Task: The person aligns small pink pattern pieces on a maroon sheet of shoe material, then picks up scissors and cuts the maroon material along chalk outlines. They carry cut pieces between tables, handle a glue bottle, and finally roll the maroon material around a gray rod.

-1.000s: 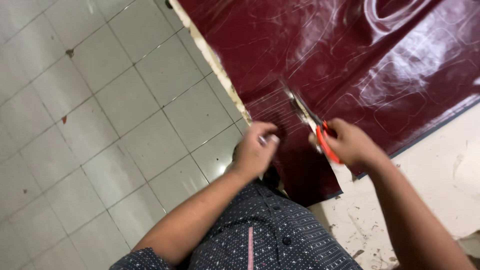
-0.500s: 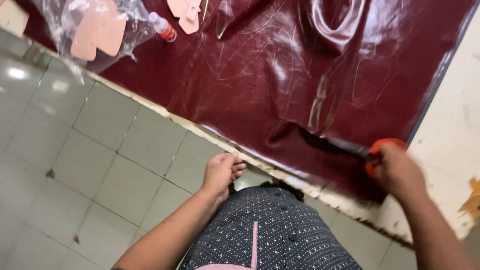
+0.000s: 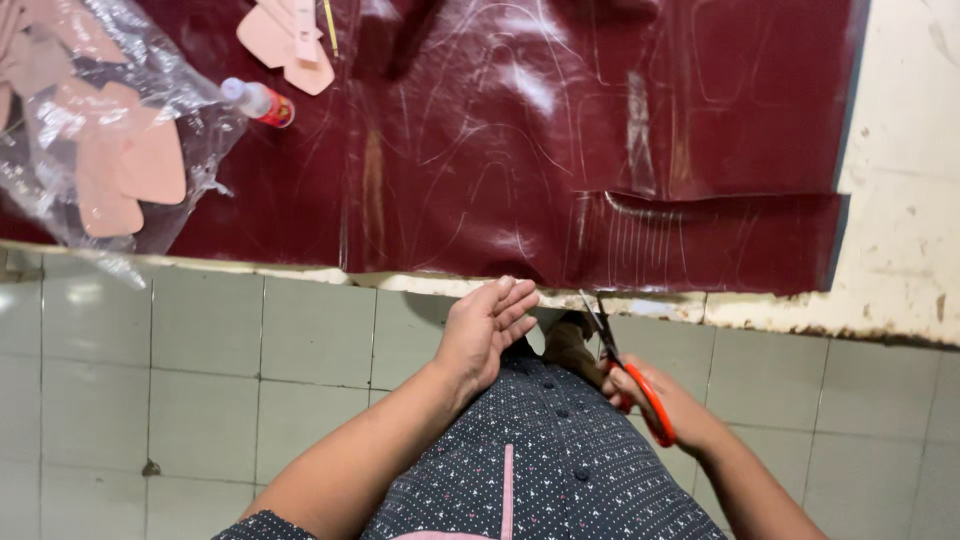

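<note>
Scissors, one pair with orange handles, are gripped by the right hand, blades slightly parted below the tabletop's near edge; the fingers are partly hidden by the handles. The left hand is spread, empty, fingertips touching that edge beside the maroon sheet. One bottle and one plastic bag, cut off at the left edge, lie on the sheet. Half a second ago, the scissors were on the sheet.

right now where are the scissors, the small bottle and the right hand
scissors point(image 3: 640, 385): head view, orange handle
small bottle point(image 3: 258, 101): head view, clear body
right hand point(image 3: 668, 402): head view, back of hand gripping the scissors
</note>
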`<state>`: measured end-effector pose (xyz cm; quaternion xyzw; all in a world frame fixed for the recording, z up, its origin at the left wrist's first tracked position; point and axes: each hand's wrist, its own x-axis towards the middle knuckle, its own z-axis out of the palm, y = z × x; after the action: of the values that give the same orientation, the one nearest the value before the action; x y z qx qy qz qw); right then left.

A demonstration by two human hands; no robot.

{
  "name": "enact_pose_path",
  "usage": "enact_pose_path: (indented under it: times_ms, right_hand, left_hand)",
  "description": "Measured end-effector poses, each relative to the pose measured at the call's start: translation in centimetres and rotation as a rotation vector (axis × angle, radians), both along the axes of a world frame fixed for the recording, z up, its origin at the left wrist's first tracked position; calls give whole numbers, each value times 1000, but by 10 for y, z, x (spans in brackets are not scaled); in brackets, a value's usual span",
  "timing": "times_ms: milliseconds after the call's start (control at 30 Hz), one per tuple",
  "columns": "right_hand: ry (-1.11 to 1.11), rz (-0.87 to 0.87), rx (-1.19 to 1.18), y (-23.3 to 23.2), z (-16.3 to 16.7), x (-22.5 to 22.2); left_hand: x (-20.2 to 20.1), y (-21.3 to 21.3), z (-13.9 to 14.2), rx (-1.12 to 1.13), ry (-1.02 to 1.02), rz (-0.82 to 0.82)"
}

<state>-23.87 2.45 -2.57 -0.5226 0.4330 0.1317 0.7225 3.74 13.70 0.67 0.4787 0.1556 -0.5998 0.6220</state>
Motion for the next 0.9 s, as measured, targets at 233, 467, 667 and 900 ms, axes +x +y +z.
enact_pose_path:
  times_ms: [233,467,667,900]
  right_hand:
    - [-120,-247,167,38,-20,14]
    - [-215,-372,210,49,1,25]
    - [-127,-223,124,67,4,32]
    - [-5,-323,86,81,0,39]
  left_hand:
    - [-3,4,-5,32,-47,-86]
    - [-9,-14,-13,-42,81,-72]
    - [-26,-20,-34,-1,-106,-26]
    - [-28,-33,-40,69,-260,-12]
